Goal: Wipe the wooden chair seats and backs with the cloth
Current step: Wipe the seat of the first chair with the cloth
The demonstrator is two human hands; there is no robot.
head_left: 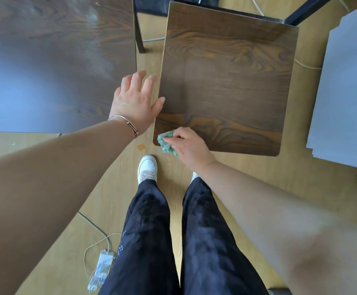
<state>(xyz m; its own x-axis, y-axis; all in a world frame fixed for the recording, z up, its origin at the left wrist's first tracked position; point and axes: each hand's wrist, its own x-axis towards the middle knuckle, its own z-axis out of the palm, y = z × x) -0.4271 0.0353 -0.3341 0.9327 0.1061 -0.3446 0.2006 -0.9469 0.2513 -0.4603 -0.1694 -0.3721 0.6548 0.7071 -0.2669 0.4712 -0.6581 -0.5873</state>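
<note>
A dark wooden chair seat [226, 81] fills the upper middle of the head view, seen from above. My right hand [189, 146] grips a bunched green cloth [166, 143] and holds it on the seat's near left corner. My left hand [136, 101], with a thin bracelet on the wrist, is spread with straight fingers just left of the seat's left edge; its thumb reaches the edge. It holds nothing. The chair's back is not visible.
A large dark wooden tabletop [51, 60] lies at the left, close to the chair. Grey boards [348, 92] are stacked at the right. Black metal legs [139, 35] stand behind. Cables and a power strip [100, 267] lie on the light floor by my feet.
</note>
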